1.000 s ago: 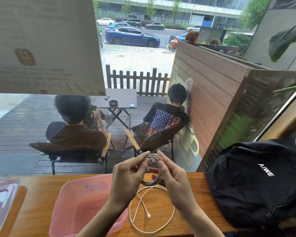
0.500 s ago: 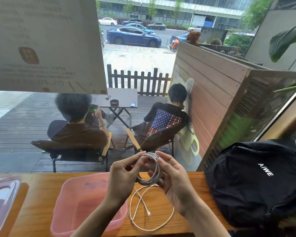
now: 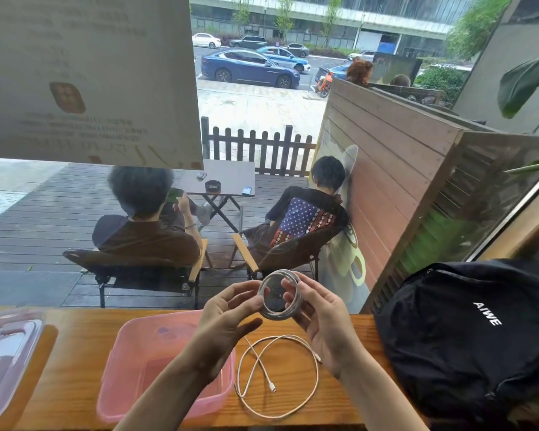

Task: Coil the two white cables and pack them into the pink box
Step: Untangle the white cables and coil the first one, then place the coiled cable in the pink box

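Observation:
A small tight coil of white cable is held up in the air between both hands, above the wooden counter. My left hand pinches its left side with thumb and fingertips. My right hand holds its right side. A second white cable lies on the counter below in one loose loop with its ends crossing inside. The pink box stands open on the counter to the left of that loop, under my left forearm.
A clear lid lies at the far left of the wooden counter. A black backpack fills the right end. A window stands directly behind the counter, with people seated outside on a deck.
The coil has turned from edge-on to face me as a full ring, and both hands have spread slightly apart and lifted. The loose cable on the counter has not moved.

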